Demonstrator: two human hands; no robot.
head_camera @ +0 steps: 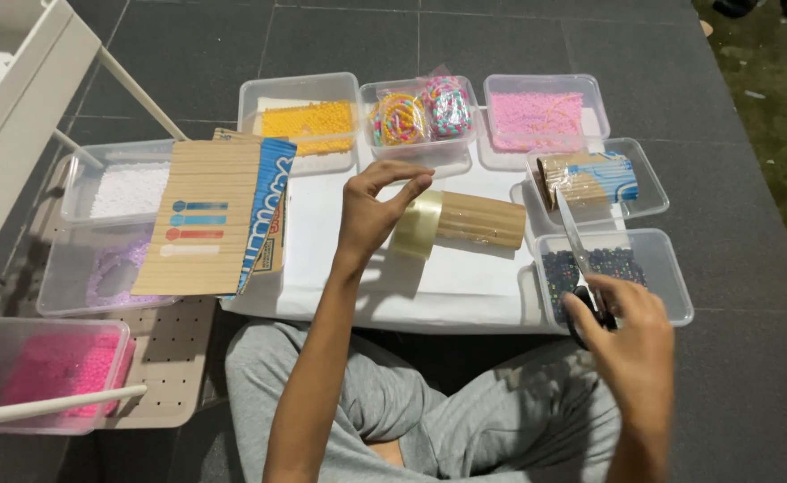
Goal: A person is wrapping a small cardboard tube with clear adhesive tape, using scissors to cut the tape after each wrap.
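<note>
Clear tape roll [416, 225] sits upright against the near end of a rolled bundle of wooden sticks [481, 219], both lying on the white sheet [465, 277] mid-floor in front of the seated person. A tape strip seems to run from the roll up to the left hand [371, 210]; the film is too clear to be sure. Left hand is pinched, thumb and forefinger closed on what looks like the tape end, just above and left of the roll. Right hand [630, 344] is gripped through the black handles of scissors [581, 259], blades pointing up and away over the tub of dark beads [613, 268]. Blades look nearly closed; hard to tell exactly.

Doing the cut well, as a judgement: keep the pinched strip taut and lifted off the sticks, bring the scissors across close to the roll, cut square, don't let the loose end fold back on itself. The bundle could unroll if the roll gets tugged.

Around it: tubs of yellow beads [308, 121], coiled bead strings [420, 116], pink beads [537, 121], another stick roll in a tub [586, 179], white beads [125, 190], a flat stick mat on cardboard [201, 219], a hot-pink bead tub [49, 367] near left.
</note>
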